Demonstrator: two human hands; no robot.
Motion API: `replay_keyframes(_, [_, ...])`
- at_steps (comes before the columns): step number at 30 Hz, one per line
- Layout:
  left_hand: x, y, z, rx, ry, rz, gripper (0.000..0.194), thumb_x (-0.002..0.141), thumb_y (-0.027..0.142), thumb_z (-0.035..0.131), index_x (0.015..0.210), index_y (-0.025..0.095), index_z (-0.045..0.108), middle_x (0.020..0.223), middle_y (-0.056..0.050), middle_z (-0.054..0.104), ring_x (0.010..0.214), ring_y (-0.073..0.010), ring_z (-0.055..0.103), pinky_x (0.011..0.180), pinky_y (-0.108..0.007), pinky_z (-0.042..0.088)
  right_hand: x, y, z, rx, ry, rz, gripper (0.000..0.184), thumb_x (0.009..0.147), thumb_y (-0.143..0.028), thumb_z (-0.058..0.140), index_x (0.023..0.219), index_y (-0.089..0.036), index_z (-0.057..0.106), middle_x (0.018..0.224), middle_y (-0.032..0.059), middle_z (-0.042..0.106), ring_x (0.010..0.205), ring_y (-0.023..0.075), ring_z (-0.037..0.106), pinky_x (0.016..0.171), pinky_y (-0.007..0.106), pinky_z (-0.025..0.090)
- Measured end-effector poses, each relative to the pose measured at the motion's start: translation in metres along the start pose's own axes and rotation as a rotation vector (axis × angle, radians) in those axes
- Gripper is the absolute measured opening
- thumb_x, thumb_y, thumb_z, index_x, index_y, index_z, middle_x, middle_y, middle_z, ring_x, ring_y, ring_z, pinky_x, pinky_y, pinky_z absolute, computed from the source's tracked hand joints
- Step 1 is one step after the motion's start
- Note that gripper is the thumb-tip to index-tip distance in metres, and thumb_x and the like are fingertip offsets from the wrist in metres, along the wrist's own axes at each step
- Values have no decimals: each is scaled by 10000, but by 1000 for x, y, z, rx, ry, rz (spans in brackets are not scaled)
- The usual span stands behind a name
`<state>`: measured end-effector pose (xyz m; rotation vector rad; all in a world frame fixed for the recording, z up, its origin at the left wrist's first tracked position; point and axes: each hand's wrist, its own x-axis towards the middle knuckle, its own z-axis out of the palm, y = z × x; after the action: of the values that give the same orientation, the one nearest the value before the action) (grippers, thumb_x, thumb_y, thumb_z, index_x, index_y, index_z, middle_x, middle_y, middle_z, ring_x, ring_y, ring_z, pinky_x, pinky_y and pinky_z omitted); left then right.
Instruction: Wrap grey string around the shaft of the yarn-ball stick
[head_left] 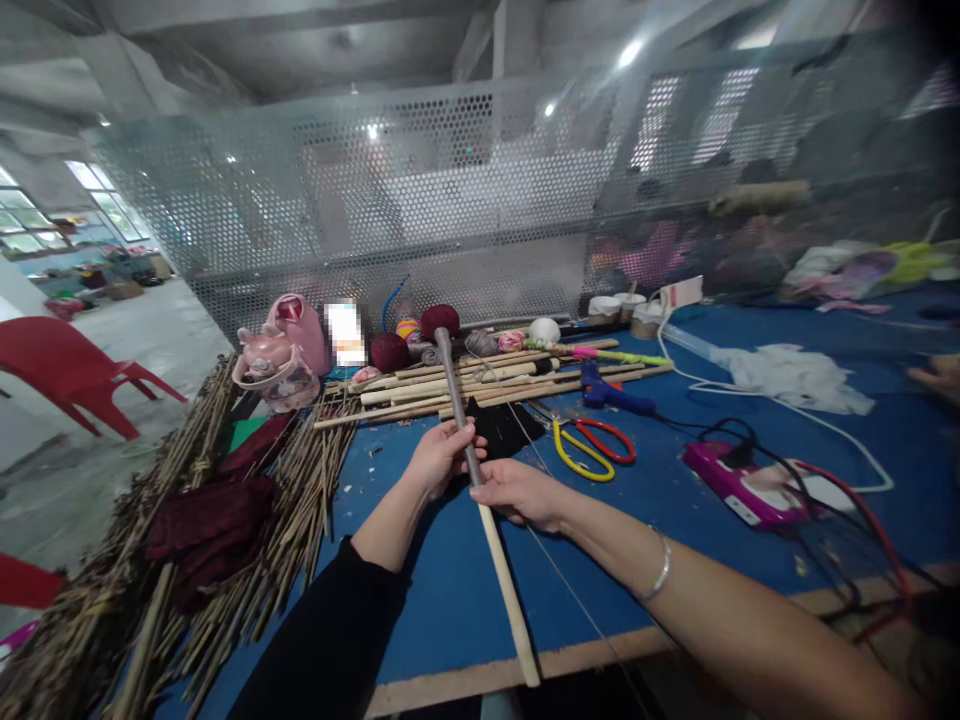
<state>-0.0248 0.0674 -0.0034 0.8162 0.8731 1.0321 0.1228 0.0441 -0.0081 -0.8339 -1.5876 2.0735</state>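
A pale wooden stick (501, 580) slants across the middle of the view, its upper length covered in grey yarn (452, 385). My left hand (442, 455) is closed round the grey-covered part. Just below it, my right hand (525, 492) pinches the stick where the grey covering meets bare wood. A thin grey strand (559, 572) runs from near my right hand toward the table's front edge. Another strand passes behind the stick from a grey yarn ball (481, 343). Part of the fingers of both hands is hidden behind the stick.
Scissors (589, 450), a blue glue gun (616, 392) and a purple power strip (742, 485) with cables lie on the right. Bare sticks (390, 398) and yarn balls (390, 352) lie beyond my hands. Twig bundles (300, 500) cover the left. Another person's hand (937, 378) shows far right.
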Motion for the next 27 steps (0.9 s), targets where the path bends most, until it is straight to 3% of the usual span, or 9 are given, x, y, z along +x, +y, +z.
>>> replay_keyframes(4, [1, 0, -1, -18, -16, -3, 322, 701, 266, 618, 986, 153, 523, 767, -58, 636, 589, -106, 598, 460, -171, 452, -1, -2, 2, 10, 20, 16, 242, 720, -330, 587, 666, -165, 418, 398, -111, 280, 275, 20, 178, 251, 150, 108])
replay_keyframes(9, [-1, 2, 1, -99, -47, 5, 311, 724, 240, 594, 1009, 142, 520, 826, -87, 645, 657, -126, 608, 529, -204, 483, -5, -8, -2, 188, -63, 93, 214, 769, -347, 520, 848, -149, 501, 413, -119, 207, 331, 20, 80, 289, 130, 62])
replay_keyframes(16, [-4, 1, -1, -145, -6, -54, 393, 798, 417, 438, 1046, 123, 517, 852, -139, 649, 707, -174, 623, 585, -258, 493, -2, -4, 0, 119, 3, 69, 251, 738, -389, 557, 736, -159, 458, 398, -118, 241, 312, 20, 106, 266, 141, 77])
replay_keyframes(23, [-8, -3, -5, -79, -69, 9, 350, 701, 212, 626, 1019, 125, 509, 874, -114, 640, 720, -135, 615, 613, -211, 485, -5, -8, 2, 112, 2, 79, 267, 738, -414, 551, 754, -177, 428, 414, -120, 242, 311, 19, 111, 265, 133, 83])
replay_keyframes(27, [-9, -4, -4, -123, -68, 11, 331, 724, 246, 600, 1025, 138, 514, 882, -100, 635, 710, -126, 614, 581, -198, 488, -6, -9, -1, 173, -72, 84, 257, 757, -401, 529, 826, -159, 478, 420, -119, 225, 326, 17, 88, 281, 130, 62])
